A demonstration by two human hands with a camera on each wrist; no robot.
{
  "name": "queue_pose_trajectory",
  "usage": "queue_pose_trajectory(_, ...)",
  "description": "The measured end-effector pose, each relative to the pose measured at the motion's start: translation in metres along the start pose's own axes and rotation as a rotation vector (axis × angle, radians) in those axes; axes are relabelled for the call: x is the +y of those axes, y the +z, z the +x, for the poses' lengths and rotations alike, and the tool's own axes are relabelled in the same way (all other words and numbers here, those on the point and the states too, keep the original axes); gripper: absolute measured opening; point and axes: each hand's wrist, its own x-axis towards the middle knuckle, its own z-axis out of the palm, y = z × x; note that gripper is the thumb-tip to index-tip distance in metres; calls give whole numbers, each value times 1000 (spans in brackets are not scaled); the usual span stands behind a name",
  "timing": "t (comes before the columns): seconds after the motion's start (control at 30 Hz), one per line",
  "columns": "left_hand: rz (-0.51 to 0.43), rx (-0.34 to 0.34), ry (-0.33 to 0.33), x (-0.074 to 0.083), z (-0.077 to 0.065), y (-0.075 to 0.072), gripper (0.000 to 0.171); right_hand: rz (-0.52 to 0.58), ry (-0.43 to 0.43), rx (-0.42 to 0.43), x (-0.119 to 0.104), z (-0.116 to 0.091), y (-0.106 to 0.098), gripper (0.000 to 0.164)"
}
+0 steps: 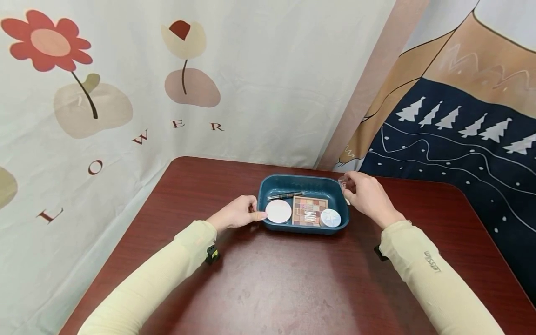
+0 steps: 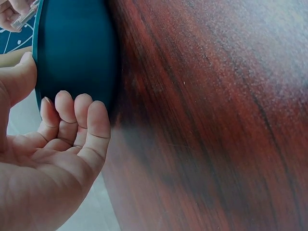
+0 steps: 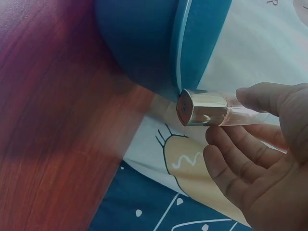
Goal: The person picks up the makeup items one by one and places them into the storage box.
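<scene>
A dark teal plastic bin (image 1: 301, 229) stands on the table. My left hand (image 1: 237, 212) grips its left end, the thumb at the rim and curled fingers (image 2: 98, 120) against the outer wall. Beyond the right end, my right hand (image 1: 370, 195) pinches a clear tube with a shiny metallic cap (image 3: 207, 108), likely a lip gloss. In the right wrist view the cap is beside the bin's rim. Inside the bin lie a white round compact (image 1: 278, 211), an eyeshadow palette (image 1: 302, 209), a slim dark tube (image 1: 286, 196) and a small round pale-blue case (image 1: 331, 217) overlapping the palette.
The reddish-brown wooden table (image 1: 268, 284) extends around the bin. Behind it hangs a white curtain (image 1: 268, 83) with flower prints, and to the right a navy and tan printed cloth (image 1: 452, 139) comes close to the table edge.
</scene>
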Motion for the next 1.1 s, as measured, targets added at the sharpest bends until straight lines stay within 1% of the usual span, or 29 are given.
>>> queue_pose_trajectory(0.3, 1, 1, -5, 0, 1, 0, 34, 12, 20, -18, -5, 4, 3, 33)
queue_pose_trajectory(0.63, 9, 3, -4, -1, 2, 0, 34, 25, -1, -18, -10, 11, 13, 29)
queue_pose_trajectory(0.77, 8, 2, -14, 0, 1, -1, 34, 0, -14, -15, -10, 14, 19, 28)
queue_pose_trajectory(0.93, 13, -2, -26, 1, 1, -1, 34, -39, -11, -32, -10, 15, 26, 33)
queue_pose_trajectory(1.1, 11, -2, -28, 1, 0, -1, 33, -57, -32, -36, -9, 15, 33, 30)
